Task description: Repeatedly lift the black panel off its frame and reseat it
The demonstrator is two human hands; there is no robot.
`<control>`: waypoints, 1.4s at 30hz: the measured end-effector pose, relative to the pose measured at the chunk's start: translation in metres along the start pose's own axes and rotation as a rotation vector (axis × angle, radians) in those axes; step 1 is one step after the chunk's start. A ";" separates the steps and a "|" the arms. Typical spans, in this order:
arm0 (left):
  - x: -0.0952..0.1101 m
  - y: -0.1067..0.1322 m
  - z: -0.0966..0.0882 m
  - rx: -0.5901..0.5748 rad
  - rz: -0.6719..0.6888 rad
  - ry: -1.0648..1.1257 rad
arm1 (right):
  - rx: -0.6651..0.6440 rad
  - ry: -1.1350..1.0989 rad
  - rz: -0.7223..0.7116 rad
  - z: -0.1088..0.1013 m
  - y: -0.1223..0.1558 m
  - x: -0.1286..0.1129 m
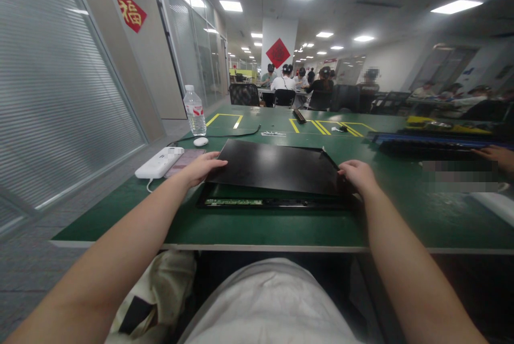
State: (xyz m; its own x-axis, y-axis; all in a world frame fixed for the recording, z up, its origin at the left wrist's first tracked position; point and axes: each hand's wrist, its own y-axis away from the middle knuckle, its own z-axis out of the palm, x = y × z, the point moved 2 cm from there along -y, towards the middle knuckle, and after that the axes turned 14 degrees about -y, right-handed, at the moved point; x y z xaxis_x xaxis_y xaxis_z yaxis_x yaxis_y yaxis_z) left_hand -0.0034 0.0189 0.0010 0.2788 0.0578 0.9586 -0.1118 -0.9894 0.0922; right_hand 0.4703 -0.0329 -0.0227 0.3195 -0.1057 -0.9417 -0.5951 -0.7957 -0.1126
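A thin, glossy black screen panel (277, 164) lies tilted over a black rectangular frame (204, 200) on the green table. My left hand (201, 168) grips the panel's left edge, thumb on top and fingers beneath. At its right edge, my right hand (358, 175) pinches the panel, with the fingertips partly hidden. Along the frame's near side, a narrow green circuit board (235, 202) shows below the panel. The panel covers most of the frame's inside, and a far corner of the frame peeks out at the back right.
Left of the panel are a water bottle (195, 111), a white power strip (160, 162) and a white oval case (201, 142). Behind lie a black cable (236, 134), small silver pieces (273, 134) and yellow tape marks (319, 127). A co-worker's hand (496, 156) touches dark parts at right.
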 end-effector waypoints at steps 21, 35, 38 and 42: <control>-0.008 -0.007 -0.004 0.027 -0.010 0.000 | -0.020 0.171 -0.011 0.000 -0.001 -0.001; -0.015 -0.013 -0.005 0.026 0.013 0.026 | -0.024 0.174 -0.003 -0.002 0.002 -0.002; -0.015 -0.013 -0.005 0.029 0.018 0.021 | -0.033 0.176 0.006 -0.002 0.001 0.000; -0.015 -0.013 -0.004 0.020 0.046 0.037 | -0.033 0.176 0.011 -0.001 0.000 0.000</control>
State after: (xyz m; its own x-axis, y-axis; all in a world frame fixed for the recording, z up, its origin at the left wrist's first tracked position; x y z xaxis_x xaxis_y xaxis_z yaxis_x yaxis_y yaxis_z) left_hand -0.0103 0.0316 -0.0137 0.2386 0.0169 0.9710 -0.1046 -0.9936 0.0430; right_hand 0.4716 -0.0332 -0.0224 0.4391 -0.2148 -0.8724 -0.5756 -0.8128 -0.0896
